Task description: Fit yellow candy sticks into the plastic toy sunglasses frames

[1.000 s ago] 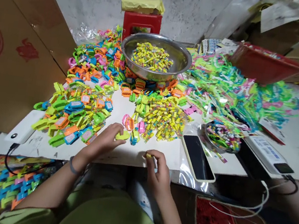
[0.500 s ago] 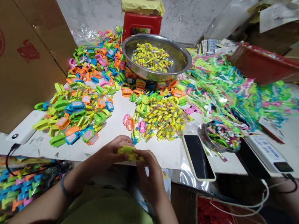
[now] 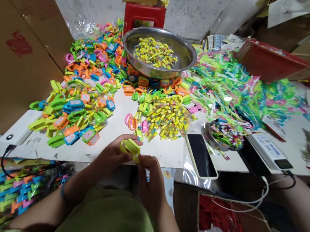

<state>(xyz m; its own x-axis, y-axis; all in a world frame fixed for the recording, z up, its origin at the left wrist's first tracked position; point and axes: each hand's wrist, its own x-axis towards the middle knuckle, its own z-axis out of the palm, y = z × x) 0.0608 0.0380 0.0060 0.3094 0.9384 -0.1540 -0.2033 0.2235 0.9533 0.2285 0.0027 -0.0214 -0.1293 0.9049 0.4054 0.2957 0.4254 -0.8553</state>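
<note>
My left hand (image 3: 110, 156) holds a yellow-green plastic toy watch (image 3: 130, 146) just above the near edge of the white table (image 3: 163, 154). My right hand (image 3: 149, 178) pinches the same toy from its right side, fingertips at its lower end. Both hands meet over my lap. Just beyond them lie several loose pink, orange and green toy watches (image 3: 134, 122) and a heap of small yellow candy packets (image 3: 169, 119).
A large pile of coloured toy watches (image 3: 76, 107) covers the left of the table. A steel bowl (image 3: 159, 52) holds more yellow packets. A phone (image 3: 201, 155) lies to the right, beside a small dish of candies (image 3: 225, 134). An open box (image 3: 231, 230) sits lower right, a bag of finished toys (image 3: 4, 194) lower left.
My left hand picked the yellow-green toy off the table and drew it toward me. My right hand came up to meet it. The view has tilted slightly downward.
</note>
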